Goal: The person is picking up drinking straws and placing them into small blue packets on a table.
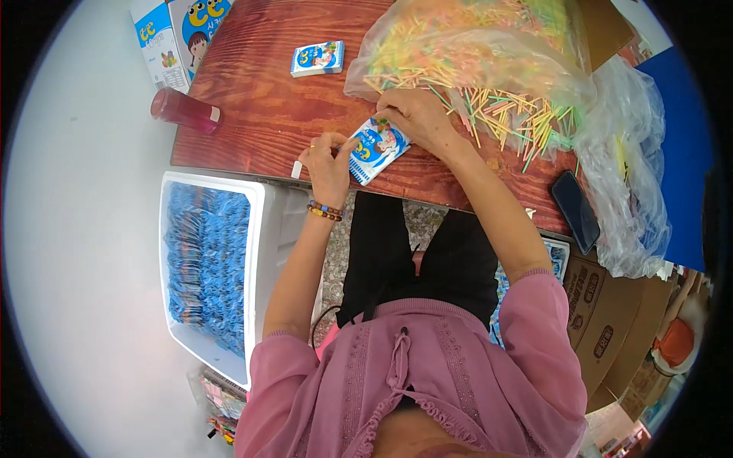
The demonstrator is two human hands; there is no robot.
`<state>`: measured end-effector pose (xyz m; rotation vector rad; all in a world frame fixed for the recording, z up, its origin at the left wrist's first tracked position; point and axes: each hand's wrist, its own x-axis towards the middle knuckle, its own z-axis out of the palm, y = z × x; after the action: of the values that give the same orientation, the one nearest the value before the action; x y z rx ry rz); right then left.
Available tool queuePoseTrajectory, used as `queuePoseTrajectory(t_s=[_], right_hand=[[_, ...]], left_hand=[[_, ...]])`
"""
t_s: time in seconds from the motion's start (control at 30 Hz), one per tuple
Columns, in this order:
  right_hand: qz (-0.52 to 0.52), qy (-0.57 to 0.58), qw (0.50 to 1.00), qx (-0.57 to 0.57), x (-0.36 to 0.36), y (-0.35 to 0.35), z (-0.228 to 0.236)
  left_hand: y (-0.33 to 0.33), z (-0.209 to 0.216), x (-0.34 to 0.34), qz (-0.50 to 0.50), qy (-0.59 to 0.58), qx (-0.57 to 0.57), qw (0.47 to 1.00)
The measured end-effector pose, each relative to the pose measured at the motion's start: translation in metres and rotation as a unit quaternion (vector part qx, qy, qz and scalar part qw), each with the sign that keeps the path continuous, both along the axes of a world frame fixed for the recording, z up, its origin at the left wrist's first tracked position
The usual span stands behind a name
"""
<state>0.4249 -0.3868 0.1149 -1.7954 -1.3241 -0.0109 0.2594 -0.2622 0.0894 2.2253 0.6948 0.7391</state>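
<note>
A small blue-and-white printed packet (376, 153) lies tilted near the table's front edge, between my two hands. My left hand (328, 169) is closed at its left edge, thumb and fingers bent together against it. My right hand (420, 120) reaches over the packet's upper end with curled fingers. Whatever its fingertips hold there is hidden. Just beyond the right hand, many thin pastel straws (504, 114) spill out of a large clear plastic bag (473, 57). A neat stack of similar packets (317, 59) sits farther back on the table.
The reddish wooden table (252, 114) carries a pink translucent bottle (185, 111) lying at left and a dark phone (575, 210) at the right edge. A white bin (258, 229) full of blue packets stands at lower left. Cardboard boxes (611, 320) and crumpled plastic (622, 153) are at right.
</note>
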Motion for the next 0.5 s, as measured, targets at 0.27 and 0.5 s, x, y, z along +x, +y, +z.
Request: queuePoseTrajectory(t_s=[0.27, 0.5], right_hand=[[0.03, 0.149, 0.988, 0.0, 0.004, -0.004, 0.018], [0.06, 0.395, 0.916, 0.046, -0.017, -0.041, 0.028]], left_hand=[[0.006, 0.015, 0.001, 0.019, -0.026, 0.006, 0.999], [-0.029, 0.048, 0.008, -0.116, -0.188, -0.463, 0.858]])
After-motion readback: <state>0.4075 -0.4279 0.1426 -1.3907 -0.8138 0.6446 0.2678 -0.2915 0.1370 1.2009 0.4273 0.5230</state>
